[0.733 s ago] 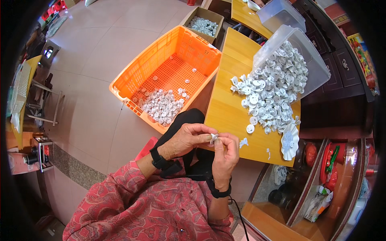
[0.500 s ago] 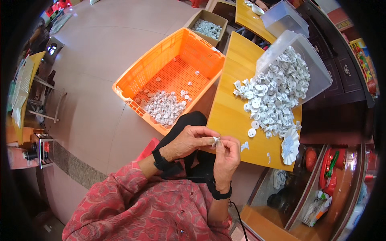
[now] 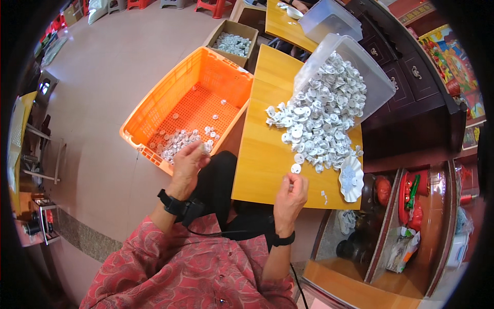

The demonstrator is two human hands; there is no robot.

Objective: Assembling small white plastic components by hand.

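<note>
My left hand is over the near edge of the orange plastic crate, fingers loosely apart, with nothing visible in them. Beneath and beyond it lies a heap of small white round plastic pieces on the crate's floor. At the yellow table's near edge, my right hand has thumb and fingertips pinched together; whatever is between them is too small to make out. Just beyond those fingertips rests a single white disc. A large pile of white plastic pieces spills from a tipped clear bin onto the yellow table.
A fluted white dish with tiny pieces stands at the table's right edge, beside small white bits. Behind the crate is a cardboard box of similar pieces. Dark drawers and an open shelf unit border the right.
My hands have parted from around a small white piece. The left has moved left to the crate, the right to the table edge. The whole view has shifted slightly.
</note>
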